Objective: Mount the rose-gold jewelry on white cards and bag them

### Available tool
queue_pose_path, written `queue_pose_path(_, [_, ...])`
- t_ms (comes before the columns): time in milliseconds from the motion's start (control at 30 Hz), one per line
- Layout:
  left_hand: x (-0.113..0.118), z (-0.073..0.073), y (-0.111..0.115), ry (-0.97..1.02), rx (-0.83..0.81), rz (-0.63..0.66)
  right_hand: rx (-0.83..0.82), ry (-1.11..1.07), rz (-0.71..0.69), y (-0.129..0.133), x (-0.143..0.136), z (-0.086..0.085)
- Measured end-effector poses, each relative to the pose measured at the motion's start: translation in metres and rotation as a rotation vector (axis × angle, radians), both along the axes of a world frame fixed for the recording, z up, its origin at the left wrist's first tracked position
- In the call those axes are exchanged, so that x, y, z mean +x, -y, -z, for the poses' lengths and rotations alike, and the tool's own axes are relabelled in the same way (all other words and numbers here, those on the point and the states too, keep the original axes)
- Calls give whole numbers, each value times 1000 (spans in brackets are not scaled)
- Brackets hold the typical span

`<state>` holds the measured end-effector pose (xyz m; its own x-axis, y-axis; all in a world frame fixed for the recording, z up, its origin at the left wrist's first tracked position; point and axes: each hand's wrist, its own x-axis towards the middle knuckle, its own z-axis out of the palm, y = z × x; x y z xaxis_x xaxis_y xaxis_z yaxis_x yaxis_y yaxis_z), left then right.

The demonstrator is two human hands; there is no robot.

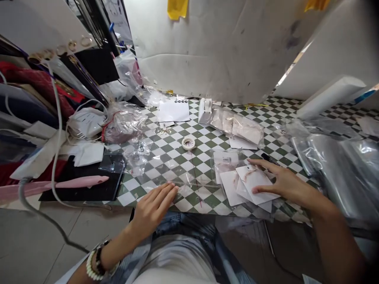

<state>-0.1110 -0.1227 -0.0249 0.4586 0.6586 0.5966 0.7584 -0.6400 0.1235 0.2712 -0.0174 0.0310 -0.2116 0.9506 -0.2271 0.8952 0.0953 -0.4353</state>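
My left hand (154, 207) lies flat near the table's front edge, fingers stretched out on clear plastic film (166, 173). To the right, my right hand (280, 181) reaches over a pile of white cards. Its thumb rests on the top white card (256, 177) and its forefinger is apart from the thumb, by the card's upper edge. A thin pinkish chain or similar small piece sits on that card. Under and beside it are another white card (229, 185) and a clear bag (227, 159) with a barcode label.
A white tape roll (188, 143) stands mid-table on the checkered cloth (204, 157). Behind are a white tape dispenser (205, 110), bagged cards (237, 126) and small gold pieces (164, 131). Plastic bags (334, 169) cover the right; a power strip (38, 154) and pink-handled tool (83, 182) lie left.
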Motion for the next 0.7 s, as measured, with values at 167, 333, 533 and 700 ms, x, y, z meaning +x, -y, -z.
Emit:
queue_pose_path(167, [-2, 24, 3, 48, -67, -91, 135, -40, -113, 3, 3, 4])
queue_pose_path(333, [2, 18, 5, 67, -39, -179, 197, -144, -144, 11, 12, 1])
queue_pose_path(533, [12, 14, 7, 50, -41, -213, 43, -132, -154, -27, 11, -18])
queue_pose_path(700, [11, 18, 10, 63, -76, -228, -142, -97, -271, -52, 4, -9])
